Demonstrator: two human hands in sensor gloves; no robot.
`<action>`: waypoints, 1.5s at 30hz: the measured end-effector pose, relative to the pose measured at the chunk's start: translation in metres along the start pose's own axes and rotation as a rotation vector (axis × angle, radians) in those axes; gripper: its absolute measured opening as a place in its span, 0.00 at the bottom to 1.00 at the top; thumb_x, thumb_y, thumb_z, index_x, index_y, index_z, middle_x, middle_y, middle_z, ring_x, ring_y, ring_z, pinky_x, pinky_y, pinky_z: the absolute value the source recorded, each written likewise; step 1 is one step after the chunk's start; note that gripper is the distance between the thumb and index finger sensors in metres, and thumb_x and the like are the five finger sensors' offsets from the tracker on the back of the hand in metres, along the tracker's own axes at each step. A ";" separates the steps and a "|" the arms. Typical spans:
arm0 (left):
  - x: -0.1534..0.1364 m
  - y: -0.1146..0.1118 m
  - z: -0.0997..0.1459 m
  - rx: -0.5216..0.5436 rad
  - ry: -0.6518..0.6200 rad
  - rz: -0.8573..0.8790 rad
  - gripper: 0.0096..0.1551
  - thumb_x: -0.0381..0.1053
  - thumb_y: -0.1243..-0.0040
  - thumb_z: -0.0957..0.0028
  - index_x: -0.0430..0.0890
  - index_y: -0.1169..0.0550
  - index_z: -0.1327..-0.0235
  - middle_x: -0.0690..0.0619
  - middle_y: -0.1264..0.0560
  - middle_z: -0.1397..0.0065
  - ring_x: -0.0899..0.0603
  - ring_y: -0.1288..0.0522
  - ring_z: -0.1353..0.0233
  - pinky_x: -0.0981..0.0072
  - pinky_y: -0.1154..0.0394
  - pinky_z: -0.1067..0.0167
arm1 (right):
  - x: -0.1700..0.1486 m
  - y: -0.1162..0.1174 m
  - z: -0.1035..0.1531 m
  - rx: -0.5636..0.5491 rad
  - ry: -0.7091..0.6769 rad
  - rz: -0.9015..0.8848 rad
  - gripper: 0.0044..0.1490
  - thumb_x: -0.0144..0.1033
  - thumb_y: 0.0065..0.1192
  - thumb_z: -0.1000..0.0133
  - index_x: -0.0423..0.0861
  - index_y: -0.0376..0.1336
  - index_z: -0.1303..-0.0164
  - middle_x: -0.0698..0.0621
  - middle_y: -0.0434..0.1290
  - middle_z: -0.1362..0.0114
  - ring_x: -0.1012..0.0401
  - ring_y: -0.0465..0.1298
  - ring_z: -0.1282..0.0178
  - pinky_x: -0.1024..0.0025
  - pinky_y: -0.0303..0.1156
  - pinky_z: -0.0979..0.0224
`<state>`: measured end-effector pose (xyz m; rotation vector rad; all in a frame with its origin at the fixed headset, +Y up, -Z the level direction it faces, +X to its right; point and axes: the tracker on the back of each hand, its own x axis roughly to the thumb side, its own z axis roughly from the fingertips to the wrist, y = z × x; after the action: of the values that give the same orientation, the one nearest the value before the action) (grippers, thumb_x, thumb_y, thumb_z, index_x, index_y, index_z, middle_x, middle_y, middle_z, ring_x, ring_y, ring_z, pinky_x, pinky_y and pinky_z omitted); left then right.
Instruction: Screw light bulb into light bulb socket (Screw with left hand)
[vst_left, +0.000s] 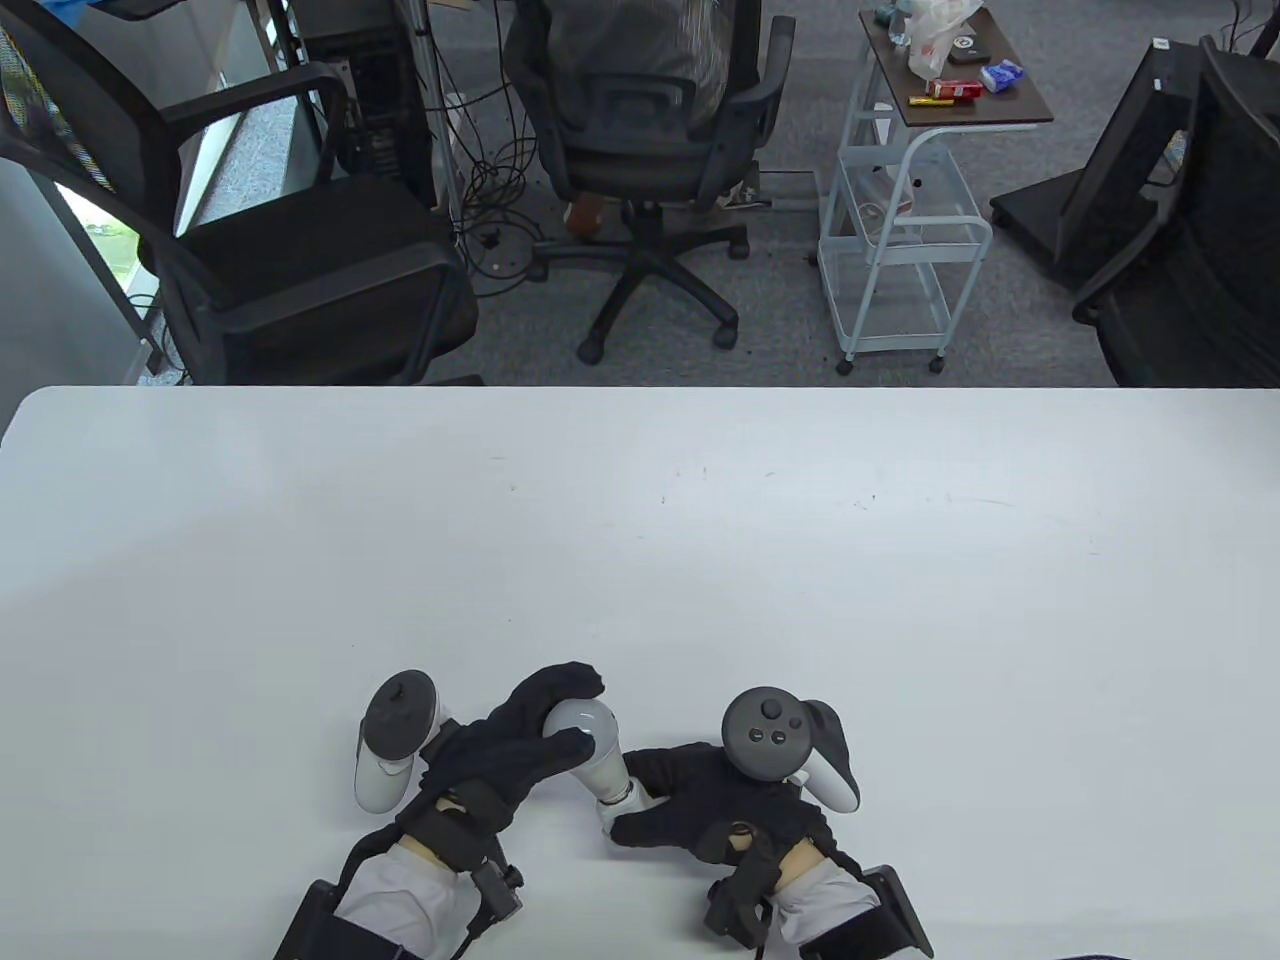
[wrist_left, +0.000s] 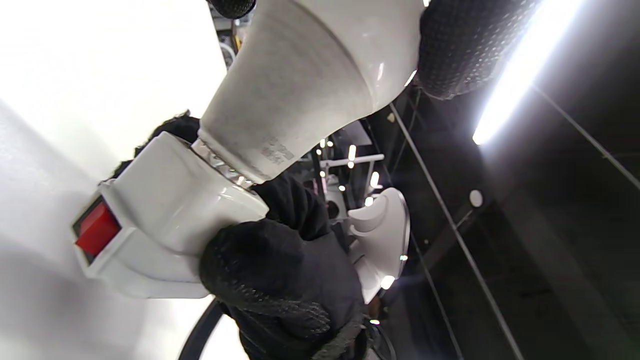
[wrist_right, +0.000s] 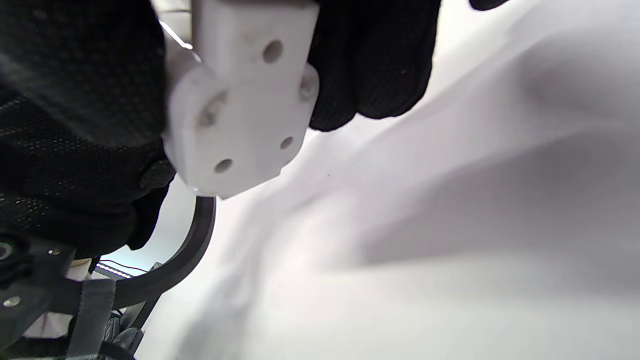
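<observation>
A white light bulb (vst_left: 592, 738) lies tilted near the table's front edge, its base set in a white socket (vst_left: 620, 805). My left hand (vst_left: 520, 745) grips the bulb's round end. My right hand (vst_left: 700, 800) holds the socket. In the left wrist view the bulb (wrist_left: 310, 85) meets the socket (wrist_left: 170, 215) with a thin strip of metal thread showing; the socket has a red switch (wrist_left: 97, 227). In the right wrist view the socket's underside (wrist_right: 245, 100) with several holes sits between my gloved fingers (wrist_right: 370, 65), just above the table.
The white table (vst_left: 640, 560) stretches far ahead and to both sides of the hands. Office chairs (vst_left: 640, 130) and a small cart (vst_left: 905, 200) stand on the floor beyond the table's far edge.
</observation>
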<state>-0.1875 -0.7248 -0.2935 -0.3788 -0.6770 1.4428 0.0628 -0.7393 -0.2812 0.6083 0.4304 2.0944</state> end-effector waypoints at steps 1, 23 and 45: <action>-0.001 0.001 0.000 -0.014 -0.013 0.039 0.38 0.58 0.39 0.33 0.52 0.40 0.14 0.34 0.45 0.16 0.27 0.49 0.17 0.12 0.52 0.32 | 0.000 0.000 0.000 0.004 -0.006 -0.011 0.40 0.50 0.80 0.51 0.38 0.67 0.37 0.37 0.77 0.38 0.40 0.75 0.39 0.25 0.49 0.25; -0.003 0.002 0.000 0.004 0.036 -0.001 0.36 0.59 0.39 0.32 0.55 0.39 0.14 0.34 0.46 0.17 0.27 0.51 0.17 0.13 0.54 0.32 | -0.001 0.000 0.000 -0.004 0.006 0.009 0.40 0.49 0.80 0.51 0.38 0.68 0.37 0.37 0.77 0.38 0.40 0.75 0.39 0.25 0.49 0.24; -0.004 0.004 0.001 -0.005 0.054 -0.015 0.37 0.58 0.39 0.32 0.54 0.40 0.14 0.33 0.44 0.17 0.26 0.50 0.17 0.13 0.53 0.33 | -0.001 -0.001 0.000 0.000 0.004 0.027 0.40 0.50 0.81 0.51 0.38 0.68 0.37 0.37 0.78 0.39 0.40 0.76 0.40 0.25 0.49 0.25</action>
<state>-0.1908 -0.7283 -0.2963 -0.4140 -0.6388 1.4123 0.0643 -0.7397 -0.2824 0.6126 0.4265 2.1214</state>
